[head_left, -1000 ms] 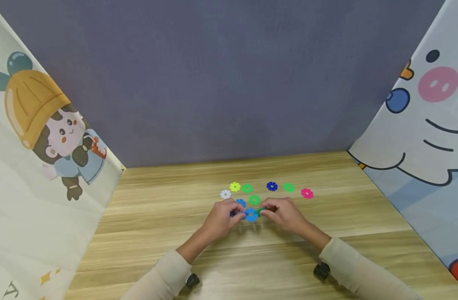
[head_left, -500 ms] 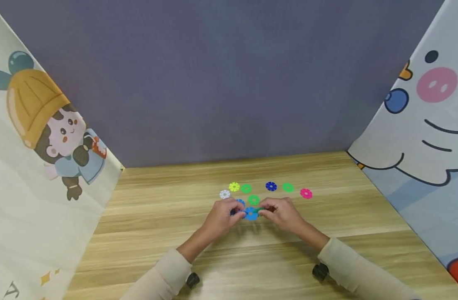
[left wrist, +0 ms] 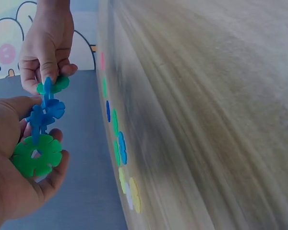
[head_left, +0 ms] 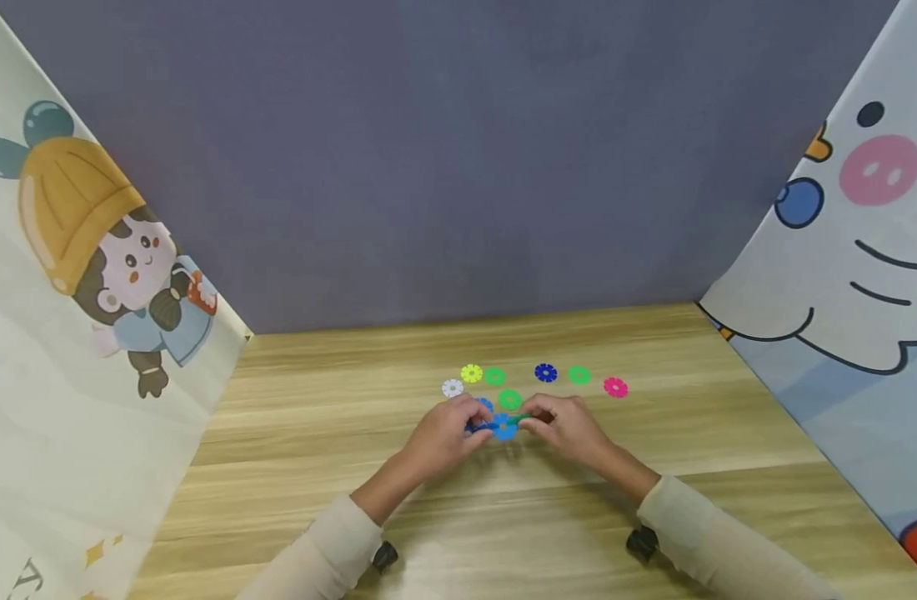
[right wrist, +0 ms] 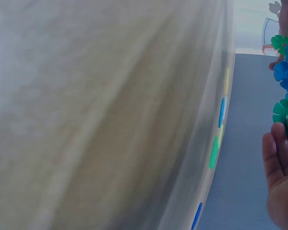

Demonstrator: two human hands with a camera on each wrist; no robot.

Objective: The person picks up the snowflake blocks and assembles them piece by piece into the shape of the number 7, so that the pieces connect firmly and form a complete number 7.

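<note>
Above the table, both hands hold a small chain of interlocked plastic snowflake discs. My left hand [head_left: 445, 435] pinches its blue part, and a green disc [left wrist: 37, 156] hangs at that end by the palm. In the middle a light blue disc [head_left: 505, 428] faces the head camera, joined edgewise to other blue discs [left wrist: 37, 119]. With thumb and fingers my right hand [head_left: 568, 427] pinches the green disc [right wrist: 283, 112] at the other end. In the head view the fingers partly hide both ends of the chain.
Flat on the wooden table [head_left: 338, 400], beyond the hands, lie several loose discs: white [head_left: 453, 388], yellow [head_left: 471, 373], green [head_left: 509, 399], dark blue [head_left: 545, 372] and pink [head_left: 615, 387]. A grey partition [head_left: 458, 167] stands behind, with printed cloths at both sides.
The hands stay nearly in place. The green disc in the right hand has tilted and risen slightly against the blue disc. The loose discs lie as before.
</note>
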